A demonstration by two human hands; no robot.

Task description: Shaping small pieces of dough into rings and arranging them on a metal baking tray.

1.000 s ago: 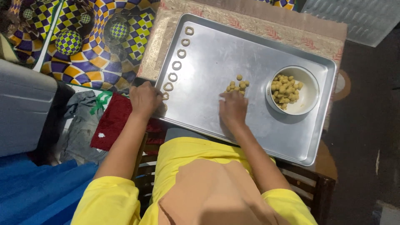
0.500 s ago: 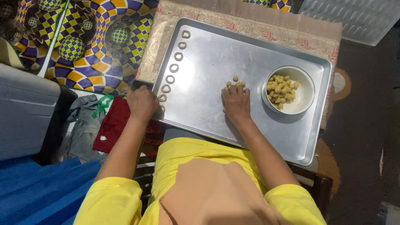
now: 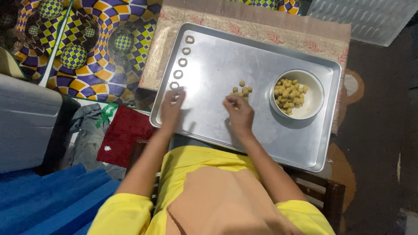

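left hand moved onto tray | right hand stays by dough balls

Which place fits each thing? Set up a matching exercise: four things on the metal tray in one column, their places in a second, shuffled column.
Things
1. dough rings
2. white bowl
3. loose dough balls
4. left hand

Places
A. right part of the tray
B. middle of the tray, by the right hand
C. in a row along the tray's left edge
D. at the near end of the ring row

Pairs: 1-C, 2-A, 3-B, 4-D
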